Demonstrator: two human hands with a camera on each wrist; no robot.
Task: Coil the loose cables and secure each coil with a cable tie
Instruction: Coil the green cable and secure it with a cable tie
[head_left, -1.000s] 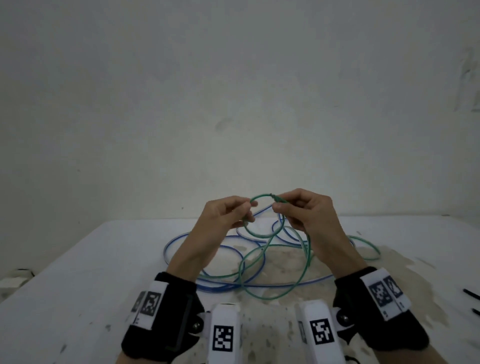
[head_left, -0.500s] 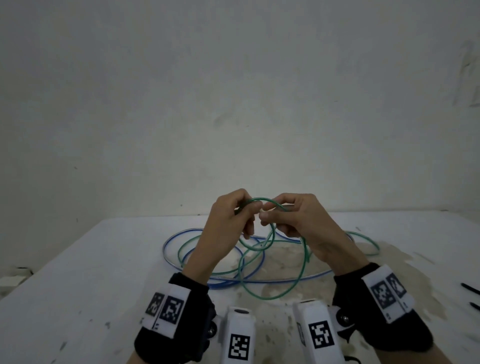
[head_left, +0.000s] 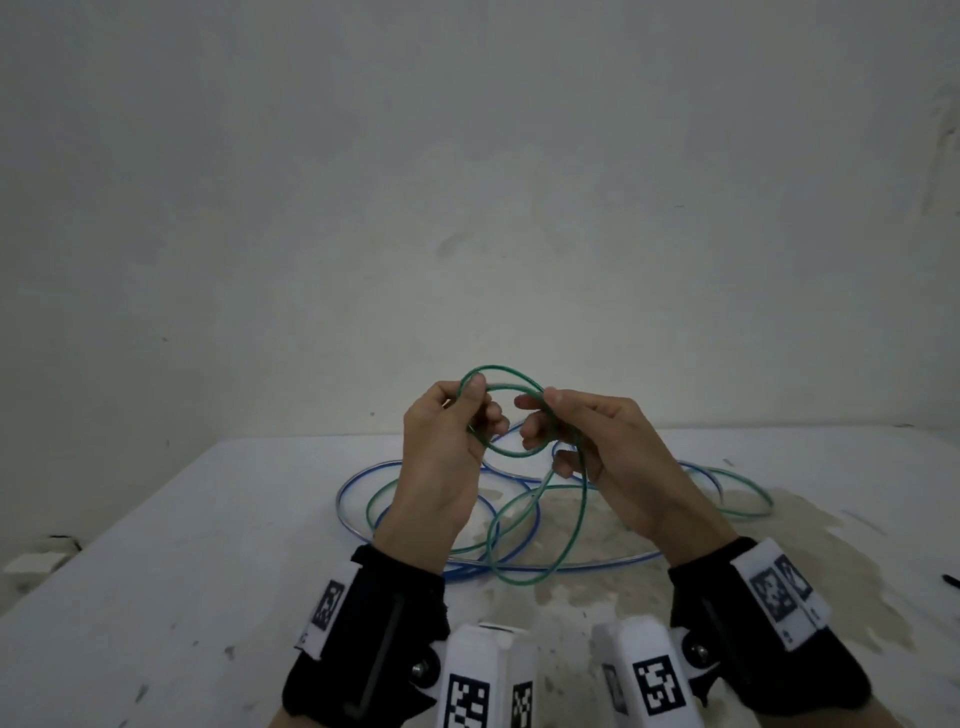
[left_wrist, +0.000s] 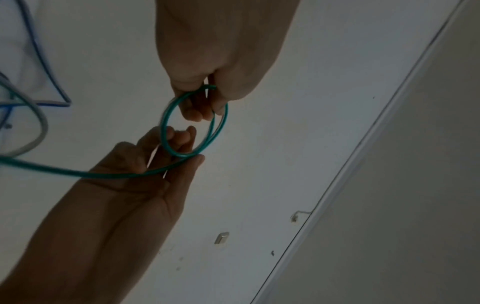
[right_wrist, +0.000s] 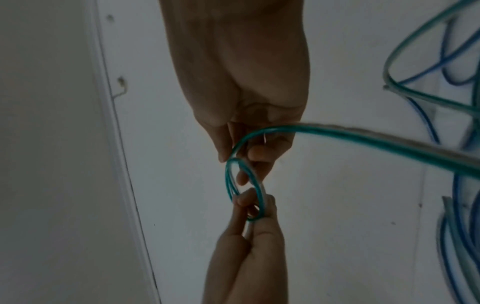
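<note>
A green cable (head_left: 571, 519) lies in loose loops on the white table (head_left: 208, 545), tangled with a blue cable (head_left: 345, 488). Both hands hold its near end up above the table as a small coil of about two turns (head_left: 498, 371). My left hand (head_left: 480, 405) pinches the coil's left side between thumb and fingers; the cable's cut end (left_wrist: 211, 87) pokes out at its fingertips. My right hand (head_left: 537, 410) pinches the coil's right side, and the cable runs down from it to the table. In the right wrist view the coil (right_wrist: 228, 181) sits between both sets of fingertips.
A thin black strip (head_left: 951, 580) lies at the table's right edge. The table top carries a brownish stain (head_left: 597, 525) under the cables. A bare wall stands right behind the table. A small white object (head_left: 36, 561) sits beyond the left edge.
The hands came together and then parted a little and rose. The single small green loop is now a coil of about two turns held between them.
</note>
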